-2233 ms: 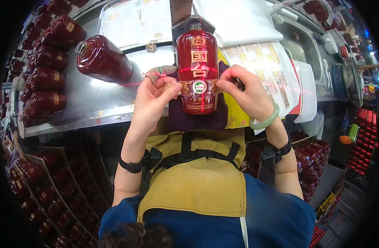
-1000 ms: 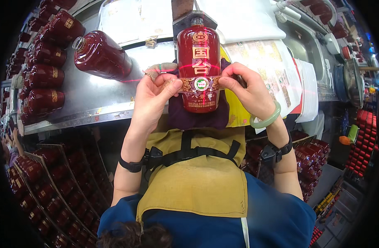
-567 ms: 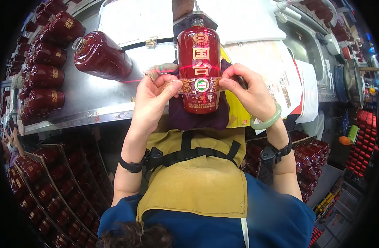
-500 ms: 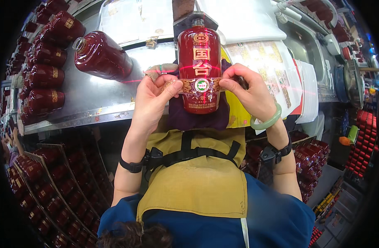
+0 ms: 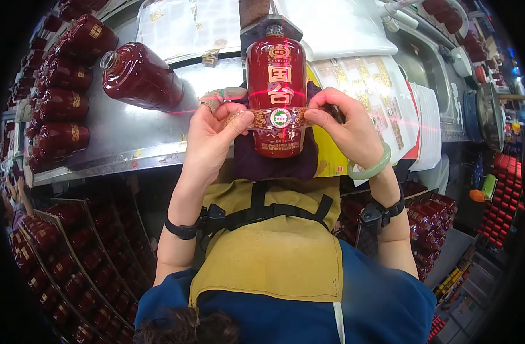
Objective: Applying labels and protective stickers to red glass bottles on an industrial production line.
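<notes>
A dark red glass bottle with gold lettering lies in front of me, its neck pointing away. Across its lower part runs a patterned gold-and-red decal strip with a round green-and-white emblem in the middle. My left hand pinches the strip's left end between thumb and finger; a greyish fabric cover with a green band is by its fingertips. At the other end, my right hand, with a pale green bangle at the wrist, pinches the strip likewise. Dark purple cloth shows beneath the bottle.
Another red bottle leans on the metal table to the left, beside several more bottles. Sheets of gold decals lie right, over a yellow sheet. Beyond them is a sink. Racks of bottles stand below.
</notes>
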Tool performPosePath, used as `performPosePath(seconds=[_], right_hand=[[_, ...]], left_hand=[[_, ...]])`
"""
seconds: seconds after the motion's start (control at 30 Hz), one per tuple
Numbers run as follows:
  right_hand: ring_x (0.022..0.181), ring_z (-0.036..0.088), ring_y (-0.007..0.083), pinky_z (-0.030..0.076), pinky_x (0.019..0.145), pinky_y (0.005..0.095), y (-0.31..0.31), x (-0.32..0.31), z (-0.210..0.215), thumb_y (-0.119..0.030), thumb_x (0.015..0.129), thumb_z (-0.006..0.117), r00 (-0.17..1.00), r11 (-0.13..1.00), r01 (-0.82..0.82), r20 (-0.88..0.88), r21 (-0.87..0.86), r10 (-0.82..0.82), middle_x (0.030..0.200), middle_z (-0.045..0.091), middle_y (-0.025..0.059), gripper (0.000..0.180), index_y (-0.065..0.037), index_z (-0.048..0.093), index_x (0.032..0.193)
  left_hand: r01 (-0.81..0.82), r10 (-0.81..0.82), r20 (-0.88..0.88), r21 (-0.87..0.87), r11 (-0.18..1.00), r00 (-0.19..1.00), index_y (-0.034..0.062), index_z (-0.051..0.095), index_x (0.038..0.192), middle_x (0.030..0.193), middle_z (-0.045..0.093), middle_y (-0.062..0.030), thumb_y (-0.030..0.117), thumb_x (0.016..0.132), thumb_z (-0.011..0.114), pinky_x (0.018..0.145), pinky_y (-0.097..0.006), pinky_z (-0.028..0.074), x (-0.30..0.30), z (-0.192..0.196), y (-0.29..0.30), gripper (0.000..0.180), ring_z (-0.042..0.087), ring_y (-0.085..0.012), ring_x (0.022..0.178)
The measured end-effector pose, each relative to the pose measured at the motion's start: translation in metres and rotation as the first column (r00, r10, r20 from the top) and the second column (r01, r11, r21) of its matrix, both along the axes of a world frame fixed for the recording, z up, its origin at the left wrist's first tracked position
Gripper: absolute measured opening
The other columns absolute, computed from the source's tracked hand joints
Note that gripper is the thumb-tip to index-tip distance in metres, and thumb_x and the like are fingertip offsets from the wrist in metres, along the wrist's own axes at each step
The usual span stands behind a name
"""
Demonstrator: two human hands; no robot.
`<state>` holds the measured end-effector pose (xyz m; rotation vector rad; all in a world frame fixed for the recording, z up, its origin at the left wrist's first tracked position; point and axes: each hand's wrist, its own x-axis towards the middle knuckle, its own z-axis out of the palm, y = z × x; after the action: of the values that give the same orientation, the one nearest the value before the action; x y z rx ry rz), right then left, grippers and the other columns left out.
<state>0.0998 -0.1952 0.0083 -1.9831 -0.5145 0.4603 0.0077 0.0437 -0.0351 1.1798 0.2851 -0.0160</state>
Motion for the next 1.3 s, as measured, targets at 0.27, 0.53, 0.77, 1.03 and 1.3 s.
performPosePath(seconds=[0.27, 0.53, 0.77, 1.03, 1.3], right_hand=[[0.070, 0.052, 0.0104, 0.045, 0.066, 0.0277, 0.001, 0.000, 0.001, -0.018, 0.094, 0.076, 1.000, 1.000, 0.003, 0.006, -0.008, -0.003, 0.083, 0.065, 0.0032, 0.019, 0.000, 0.069, 0.094], [0.067, 0.049, 0.0088, 0.043, 0.064, 0.0268, 0.000, 0.000, -0.002, -0.020, 0.093, 0.077, 0.999, 1.000, 0.009, -0.047, 0.008, -0.009, 0.078, 0.062, 0.0012, 0.021, -0.001, 0.069, 0.091], [0.070, 0.051, 0.0067, 0.045, 0.065, 0.0254, -0.002, 0.002, 0.001, -0.023, 0.093, 0.078, 0.989, 0.999, 0.012, -0.145, -0.045, -0.018, 0.082, 0.062, -0.0006, 0.023, -0.002, 0.070, 0.099], [0.103, 0.056, 0.0100, 0.045, 0.095, 0.0246, -0.009, -0.008, -0.004, -0.012, 0.104, 0.061, 0.928, 0.873, 0.361, -0.218, 0.328, -0.302, 0.112, 0.061, 0.0041, 0.030, 0.001, 0.057, 0.131], [0.097, 0.062, 0.0087, 0.051, 0.086, 0.0248, 0.007, -0.033, -0.002, -0.002, 0.099, 0.066, 0.951, 0.907, 0.276, -0.227, 0.319, -0.210, 0.108, 0.068, 0.0035, 0.026, 0.003, 0.061, 0.124]], left_hand=[[-0.003, 0.003, -0.005, 0.052, 0.999, 1.000, 0.0013, 0.056, 0.128, 0.102, 0.066, -0.0023, 0.008, 0.097, 0.072, 0.080, -0.025, 0.049, 0.001, 0.004, -0.002, 0.036, 0.062, -0.0095, 0.090], [-0.034, 0.036, -0.034, 0.058, 0.998, 0.999, 0.0015, 0.056, 0.126, 0.101, 0.066, -0.0017, 0.008, 0.097, 0.073, 0.080, -0.025, 0.049, 0.000, 0.003, -0.003, 0.034, 0.062, -0.0093, 0.091], [-0.006, 0.007, -0.033, 0.036, 0.999, 0.999, 0.0014, 0.056, 0.123, 0.102, 0.065, -0.0021, 0.007, 0.096, 0.074, 0.084, -0.027, 0.050, 0.000, 0.004, 0.000, 0.033, 0.063, -0.0101, 0.094], [-0.010, 0.008, -0.052, -0.021, 1.000, 0.999, -0.0019, 0.054, 0.124, 0.108, 0.064, -0.0062, 0.002, 0.093, 0.076, 0.093, -0.029, 0.055, 0.002, 0.007, 0.002, 0.038, 0.065, -0.0135, 0.102], [-0.010, 0.009, -0.057, -0.013, 1.000, 0.998, -0.0021, 0.052, 0.123, 0.108, 0.065, -0.0073, 0.002, 0.093, 0.077, 0.093, -0.029, 0.055, 0.004, 0.005, 0.001, 0.040, 0.066, -0.0142, 0.102]])
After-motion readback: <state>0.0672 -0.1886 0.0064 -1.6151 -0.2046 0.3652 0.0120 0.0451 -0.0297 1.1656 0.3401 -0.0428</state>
